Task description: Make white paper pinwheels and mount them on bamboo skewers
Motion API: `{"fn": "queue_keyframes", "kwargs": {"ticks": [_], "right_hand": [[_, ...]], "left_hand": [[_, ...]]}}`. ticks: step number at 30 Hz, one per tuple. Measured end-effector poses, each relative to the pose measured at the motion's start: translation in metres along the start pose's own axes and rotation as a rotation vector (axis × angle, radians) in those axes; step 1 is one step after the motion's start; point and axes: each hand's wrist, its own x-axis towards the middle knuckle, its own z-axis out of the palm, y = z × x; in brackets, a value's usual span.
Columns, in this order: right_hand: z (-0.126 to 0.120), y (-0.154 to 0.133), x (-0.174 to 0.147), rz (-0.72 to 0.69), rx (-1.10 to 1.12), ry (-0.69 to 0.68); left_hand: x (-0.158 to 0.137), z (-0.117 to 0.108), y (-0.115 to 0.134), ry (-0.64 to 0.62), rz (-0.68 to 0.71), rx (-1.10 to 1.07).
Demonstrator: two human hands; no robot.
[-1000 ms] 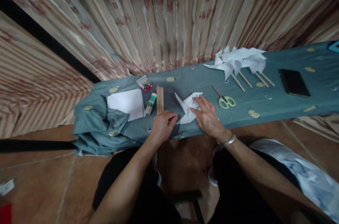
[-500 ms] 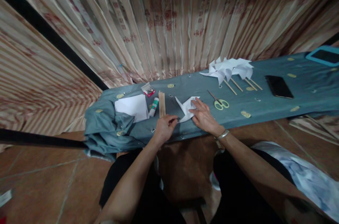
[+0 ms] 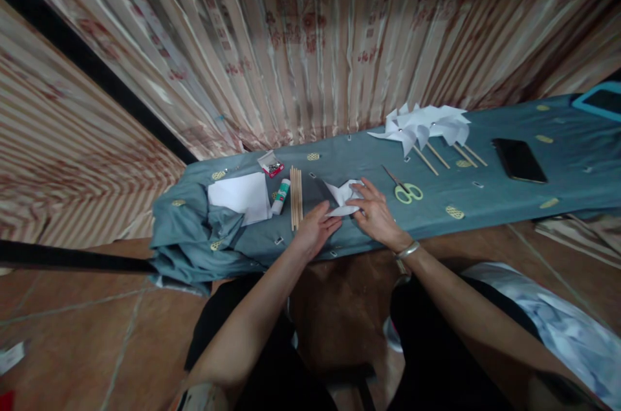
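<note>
A white paper pinwheel, its corners partly folded over, sits between my two hands at the middle of the cloth. The fingers of my left hand pinch its lower left tip. My right hand holds its right side, thumb and fingers closed on the paper. Just left of the paper lie several wooden sticks. A glue stick is beside them. Right of my right hand rest scissors with light green handles.
White paper sheets and a small red-and-white box of metal pins are at the left. Finished pinwheels on sticks lie at the back right, with a black phone and a blue-framed tablet farther right. A curtain hangs behind.
My left hand has moved right and taken hold of the pinwheel's lower left tip. The paper's left point has swung inward, and my right hand's fingers have curled more around its side.
</note>
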Motion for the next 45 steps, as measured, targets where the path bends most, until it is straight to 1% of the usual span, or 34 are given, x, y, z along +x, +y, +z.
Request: {"fn": "queue_keyframes", "kwargs": {"ticks": [3,9,12,17,23,28,32,37,45], "right_hand": [[-0.001,-0.003,-0.002,0.000,0.021,-0.015],[-0.005,-0.010,-0.010,-0.030,-0.012,-0.003],[-0.009,-0.016,-0.016,-0.060,-0.044,0.003],[-0.015,-0.022,-0.027,-0.127,-0.075,0.019],[-0.016,-0.025,-0.035,-0.135,-0.082,0.025],[-0.014,-0.028,-0.036,-0.119,-0.106,0.025],[-0.014,-0.029,-0.033,-0.112,-0.106,0.038],[-0.017,-0.030,-0.030,-0.120,-0.066,0.058],[-0.022,-0.038,-0.031,-0.115,-0.003,0.052]], "left_hand": [[0.004,0.008,0.000,-0.018,-0.049,-0.038],[0.007,0.018,0.000,-0.034,-0.060,-0.116],[0.007,0.020,0.002,-0.020,-0.060,-0.161],[0.007,0.019,0.005,-0.027,0.015,-0.145],[0.004,0.013,0.001,-0.093,0.127,-0.037],[0.003,0.014,-0.001,-0.126,0.173,0.007],[0.005,0.017,-0.002,-0.109,0.207,0.032],[0.009,0.017,-0.005,-0.028,0.265,0.062],[0.009,0.018,-0.004,0.056,0.337,0.135]]}}
